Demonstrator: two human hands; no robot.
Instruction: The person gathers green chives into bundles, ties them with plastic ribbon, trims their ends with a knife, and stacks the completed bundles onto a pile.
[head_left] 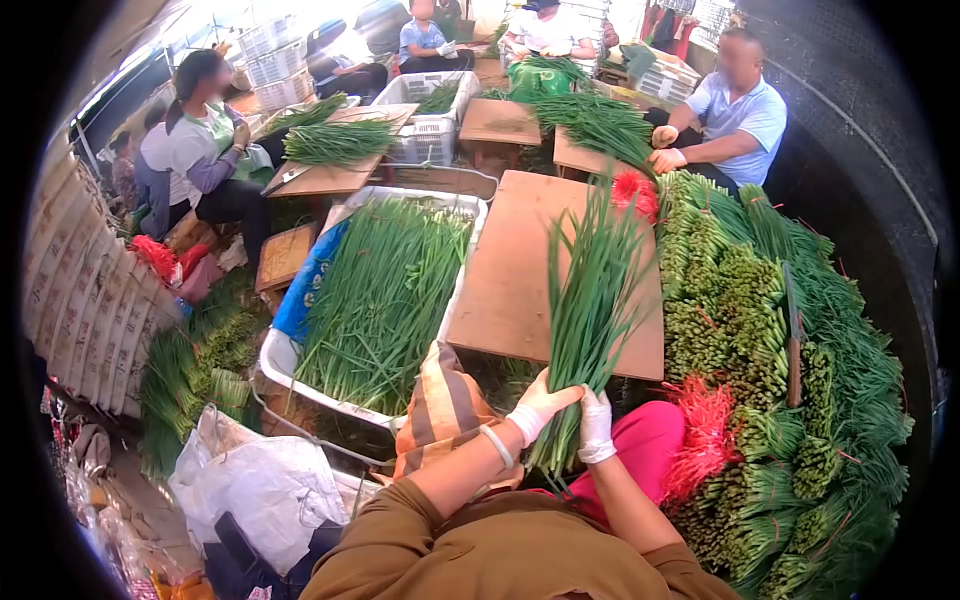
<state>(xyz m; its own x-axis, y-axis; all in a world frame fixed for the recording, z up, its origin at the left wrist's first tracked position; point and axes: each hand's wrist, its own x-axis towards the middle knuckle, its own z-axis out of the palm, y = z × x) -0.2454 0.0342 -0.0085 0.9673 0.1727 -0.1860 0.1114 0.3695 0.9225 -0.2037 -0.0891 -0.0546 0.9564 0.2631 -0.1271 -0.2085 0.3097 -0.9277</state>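
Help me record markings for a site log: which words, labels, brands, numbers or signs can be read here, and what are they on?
No text is clear enough to quote.
Pale stack at left: rows of small characters, too blurred to read.
Blue sheet at the edge of the white tub: pale marks, perhaps only a pattern.
Held green bundle: no label visible.

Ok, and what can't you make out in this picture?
- Head view: part of the board, hidden by the leafy bunch.
- Head view: stems at the grip, covered by the left hand and right hand.
- Head view: the white crate's floor, buried under piled leaves.
- Head view: the top-centre person's head, cut off by the upper edge.
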